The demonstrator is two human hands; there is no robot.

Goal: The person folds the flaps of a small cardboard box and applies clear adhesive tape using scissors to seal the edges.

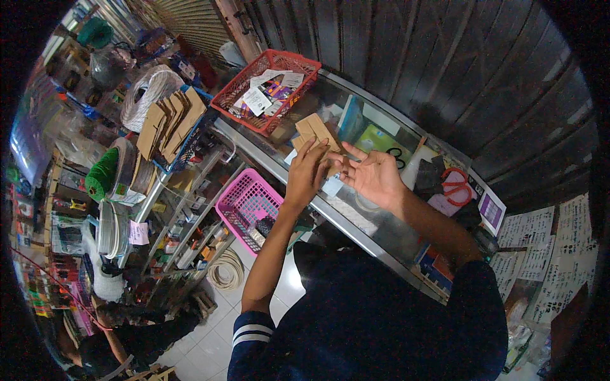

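Observation:
My left hand [307, 174] is over the near edge of a glass-topped counter [381, 227], its fingers on a small stack of folded cardboard pieces [317, 131]. Beside it on the right, my right hand [374, 176] is turned palm up with its fingers apart, its fingertips close to the left hand's. Whether the fingertips hold something small between them cannot be told. Papers [332, 185] lie under the hands, and a coil of clear tubing or wire [364, 202] shows below the right palm.
A red plastic basket [264, 128] of cards stands beyond. Red-handled scissors [456, 186] lie to the right. A pink basket [228, 216] is below the counter's edge. Left are cardboard pieces in a blue basket [180, 164] and rope rolls [147, 93]. Another person's arm [112, 333] shows lower left.

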